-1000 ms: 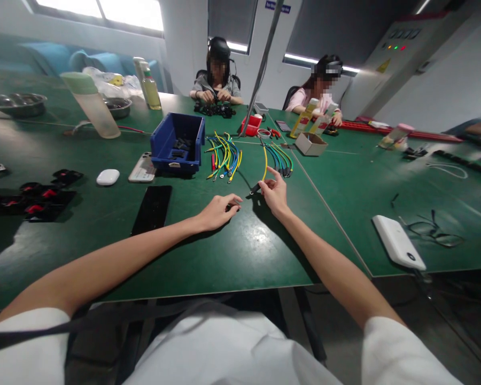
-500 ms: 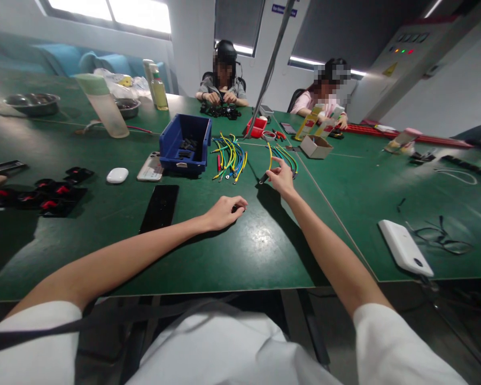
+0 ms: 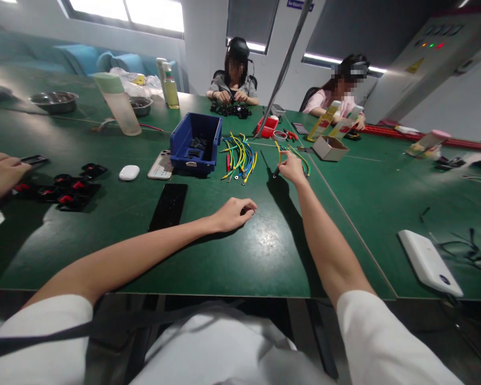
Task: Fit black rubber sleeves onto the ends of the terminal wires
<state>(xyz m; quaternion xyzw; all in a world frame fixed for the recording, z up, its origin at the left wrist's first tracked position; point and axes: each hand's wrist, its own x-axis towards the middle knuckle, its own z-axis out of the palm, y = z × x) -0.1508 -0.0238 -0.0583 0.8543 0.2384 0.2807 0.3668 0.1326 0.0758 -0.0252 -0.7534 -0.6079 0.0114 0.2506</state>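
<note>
My left hand (image 3: 235, 215) rests on the green table with its fingers curled in. A small dark spot shows between thumb and fingers, but I cannot make out what it is. Farther forward, my right hand (image 3: 292, 168) is closed on a yellow cable (image 3: 279, 152) with a black sleeve (image 3: 276, 173) and a metal lug at its near end. Beyond that hand lie several green and blue cables (image 3: 304, 161), partly covered by it. To its left is a loose bundle of yellow, green and blue cables (image 3: 240, 156) with metal lugs.
A blue bin (image 3: 194, 163) holds black sleeve pieces. Phones (image 3: 169, 206), a white earbud case (image 3: 129, 172) and black-and-red parts (image 3: 70, 193) lie leftward. Another person's hand (image 3: 2, 174) is at the left edge. A white power bank (image 3: 428, 262) lies right. Two people sit opposite.
The view has turned slightly, shifting everything rightward. My right hand has moved a little forward with the yellow cable. My left hand stays put. The other person's hand at left shows more.
</note>
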